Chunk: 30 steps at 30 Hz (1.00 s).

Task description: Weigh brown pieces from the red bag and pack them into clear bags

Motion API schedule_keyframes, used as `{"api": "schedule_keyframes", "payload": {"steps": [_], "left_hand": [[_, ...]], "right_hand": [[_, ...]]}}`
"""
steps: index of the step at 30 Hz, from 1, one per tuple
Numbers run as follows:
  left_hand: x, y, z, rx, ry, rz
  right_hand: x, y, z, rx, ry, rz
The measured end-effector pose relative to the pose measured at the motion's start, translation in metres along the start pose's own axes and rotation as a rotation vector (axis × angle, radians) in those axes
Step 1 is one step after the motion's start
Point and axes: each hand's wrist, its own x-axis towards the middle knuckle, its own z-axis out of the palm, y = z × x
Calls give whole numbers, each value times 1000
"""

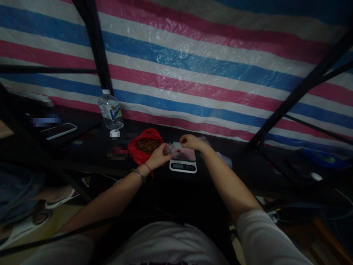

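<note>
A white kitchen scale (183, 166) with a small display rests on the black table. A few small brown pieces (178, 151) show over its plate. At the plate's left side my left hand (157, 157) is closed on a clear plastic bag (170, 148). My right hand (191, 141) hovers over the far side of the scale with its fingertips pinched together; whatever they hold, if anything, is too small to make out. Left of my left hand, an open red plastic bag (138, 156) is filled with small brown pieces, perhaps seeds or nuts (148, 145).
Behind the red bag stands a large clear bottle (111, 112) with a white cap. Flat clear plastic bags (224, 159) lie right of the scale. A phone (61, 131) is at the left. Black metal posts (95, 44) frame the table before a striped sheet (187, 66).
</note>
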Motion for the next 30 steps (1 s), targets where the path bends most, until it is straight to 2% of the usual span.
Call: {"api": "schedule_keyframes", "payload": {"steps": [3, 5, 11, 15, 19, 22, 26, 28, 30], "left_hand": [[-3, 8, -2, 48, 8, -8], [-4, 12, -3, 61, 2, -1], [-6, 16, -3, 30, 62, 36], [-6, 20, -4, 9, 94, 22], [-6, 23, -5, -8, 111, 30], [-6, 20, -6, -16, 127, 32], [-4, 14, -6, -75, 157, 39], [-2, 12, -6, -105, 180, 33], [-1, 12, -6, -127, 195, 19]], "right_hand": [[-2, -22, -5, 197, 36, -146], [-4, -37, -6, 235, 15, -204], [-9, -63, -4, 135, -35, -208], [-14, -72, -8, 41, -44, -284], [-16, -80, -12, 59, -46, -314], [-12, -73, -11, 88, -15, -320], [-4, -45, -3, 70, 127, -235], [-2, -29, 5, -9, 105, -145], [-1, -16, 16, -96, 16, -42]]}}
